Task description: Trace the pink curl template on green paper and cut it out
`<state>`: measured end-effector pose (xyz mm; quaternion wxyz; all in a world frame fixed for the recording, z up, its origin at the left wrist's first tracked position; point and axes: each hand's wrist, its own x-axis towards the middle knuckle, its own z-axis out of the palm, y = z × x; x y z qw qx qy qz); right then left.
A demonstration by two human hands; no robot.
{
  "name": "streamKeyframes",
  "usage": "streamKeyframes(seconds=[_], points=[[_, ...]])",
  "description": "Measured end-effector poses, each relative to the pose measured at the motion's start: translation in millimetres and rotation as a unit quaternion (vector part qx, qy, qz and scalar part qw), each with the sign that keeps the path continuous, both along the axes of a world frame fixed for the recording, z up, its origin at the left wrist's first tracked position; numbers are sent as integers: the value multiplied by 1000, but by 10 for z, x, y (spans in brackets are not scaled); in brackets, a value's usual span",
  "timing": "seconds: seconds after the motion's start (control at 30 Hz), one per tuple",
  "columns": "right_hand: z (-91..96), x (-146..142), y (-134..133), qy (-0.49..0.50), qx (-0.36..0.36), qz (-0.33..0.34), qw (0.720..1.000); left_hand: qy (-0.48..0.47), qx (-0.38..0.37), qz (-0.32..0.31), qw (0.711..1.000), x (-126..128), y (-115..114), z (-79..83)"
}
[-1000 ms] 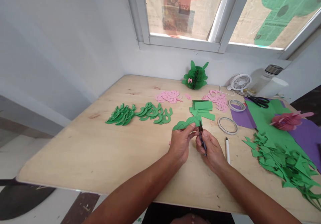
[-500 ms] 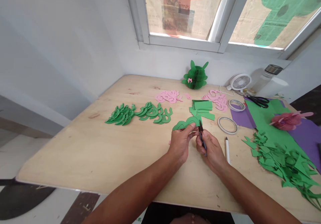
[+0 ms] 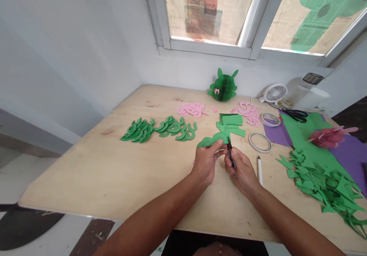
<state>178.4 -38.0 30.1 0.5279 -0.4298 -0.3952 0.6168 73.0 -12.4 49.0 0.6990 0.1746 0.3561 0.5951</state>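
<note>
My left hand [image 3: 205,162] is closed in a pinch on a curved green paper cut-out [image 3: 211,139] just above the wooden table [image 3: 114,172]. Close beside it, my right hand [image 3: 242,170] grips small dark scissors [image 3: 230,153], their tip touching the cut-out's right end. Folded green paper strips [image 3: 231,125] lie just beyond the hands.
Rows of green cut-outs [image 3: 160,129] lie to the left, pink cut-outs [image 3: 192,110] further back. Two tape rolls [image 3: 260,142], a white pen [image 3: 260,168], green scraps [image 3: 323,183], purple and green sheets, black scissors [image 3: 295,114], a fan [image 3: 274,93] and a green paper cactus [image 3: 224,85] are around.
</note>
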Motion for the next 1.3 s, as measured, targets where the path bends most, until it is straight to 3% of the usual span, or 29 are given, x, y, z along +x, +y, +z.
streamKeyframes(seconds=[1.3], points=[[12, 17, -2, -30, -39, -15, 999, 36, 11, -11, 999, -38, 39, -28]])
